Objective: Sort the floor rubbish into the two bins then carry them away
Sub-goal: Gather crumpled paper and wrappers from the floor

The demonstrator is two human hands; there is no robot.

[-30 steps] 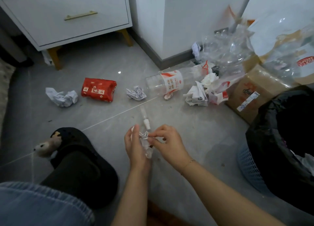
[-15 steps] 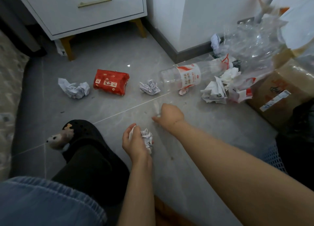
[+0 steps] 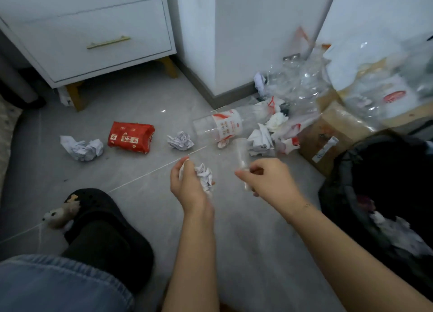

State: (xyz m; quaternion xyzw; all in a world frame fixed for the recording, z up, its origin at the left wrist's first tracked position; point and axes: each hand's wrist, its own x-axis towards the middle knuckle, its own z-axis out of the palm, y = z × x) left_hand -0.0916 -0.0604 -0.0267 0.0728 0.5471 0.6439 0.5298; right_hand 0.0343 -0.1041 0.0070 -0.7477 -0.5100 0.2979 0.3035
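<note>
A person's left hand [image 3: 187, 185] cups a crumpled ball of white paper [image 3: 205, 177] above the grey tiled floor [image 3: 131, 124], fingers curled around it, while the right hand [image 3: 269, 183] pinches a small clear plastic piece [image 3: 242, 157], so blurred and see-through that its shape is hard to read. Beyond the hands, a clear plastic bottle [image 3: 220, 126] with a red-and-white label lies on its side, its neck end lost among crumpled white wrappers [image 3: 262, 138] and loose clear plastic [image 3: 295, 86] piled against the wall. Just left of the bottle sits a small wad of printed paper [image 3: 180, 140], then a red packet [image 3: 130, 137], then a larger crumpled sheet [image 3: 82, 146], each apart from the next. At right, a bin lined with a black bag [image 3: 351, 194] is cut off by the frame edge; white scraps show inside it, but much of its interior is dark. Behind it stands a brown cardboard box [image 3: 328, 133], partly covered by plastic film, its label too small to read. A second bin cannot be made out. At lower left, the person's denim-clad leg [image 3: 58, 286] and a black slipper [image 3: 98, 218] with a small furry animal charm fill the corner. A white drawer unit [image 3: 93, 42] on wooden legs stands at the far left, its top out of frame.
</note>
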